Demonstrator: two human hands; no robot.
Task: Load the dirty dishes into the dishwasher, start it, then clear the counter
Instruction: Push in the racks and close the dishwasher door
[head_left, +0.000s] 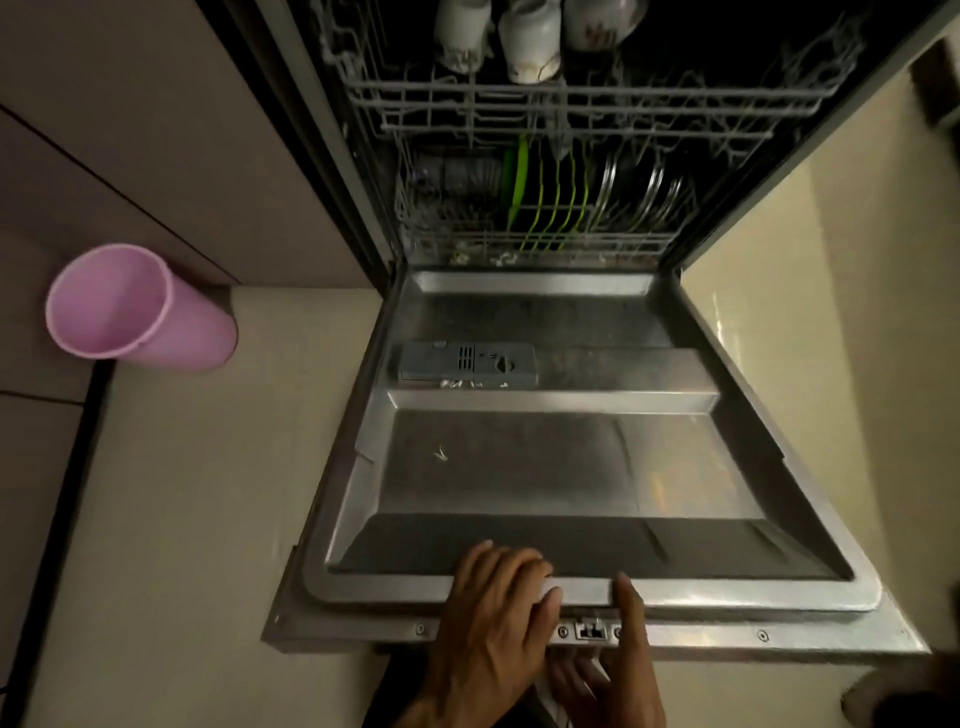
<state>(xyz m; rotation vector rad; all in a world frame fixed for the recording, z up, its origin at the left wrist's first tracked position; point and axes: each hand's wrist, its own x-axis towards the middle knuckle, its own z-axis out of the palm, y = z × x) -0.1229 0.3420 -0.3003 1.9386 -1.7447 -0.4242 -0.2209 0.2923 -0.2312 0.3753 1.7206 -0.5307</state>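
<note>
Your left hand (493, 613) lies over the front edge of the lowered dishwasher door (545, 467), fingers curled over the rim and gripping it, while your right hand (618, 654) comes at the same edge from below, thumb up over the lip and the fingers tucked underneath, so it too seems to grip the door, though those fingers are partly hidden. The dirty dishes are already inside: green plates (540, 197) and darker plates (644, 192) stand in the lower rack (571, 244), and pale mugs (524, 41) sit upside down on the upper rack (571, 104), which juts out towards you over the lower one. That is the first risk, I judge: if you swing the door up now, it may strike the upper rack before it latches and rattle or chip the mugs. Your fingertips lying inside the rim, close to the latch (590, 631), could be pinched as the door closes. There are also small scraps beside the detergent box (467, 364) on the door, and these could drop to the floor (208, 519) as it tilts. The pink cup (135, 306) lying on its side to the left has not been loaded, so starting now may leave it unwashed.
</note>
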